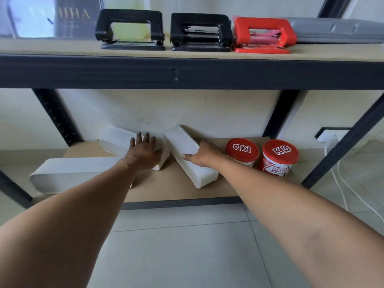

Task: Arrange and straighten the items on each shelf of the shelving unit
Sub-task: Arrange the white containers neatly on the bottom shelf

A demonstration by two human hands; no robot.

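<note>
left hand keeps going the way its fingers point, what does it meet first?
Probably the back wall. The left hand lies flat on the middle white box, fingers aimed up and back over it; nothing else shows between, though depth is unclear.

grey case (340, 31) cut off right; dark box (76, 17) blurred, top cropped

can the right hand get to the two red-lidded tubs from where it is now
Probably yes. The right hand grips the angled white box, and the red-lidded tubs stand just beside it on the same lower shelf, with nothing between; it must let go first.
</note>
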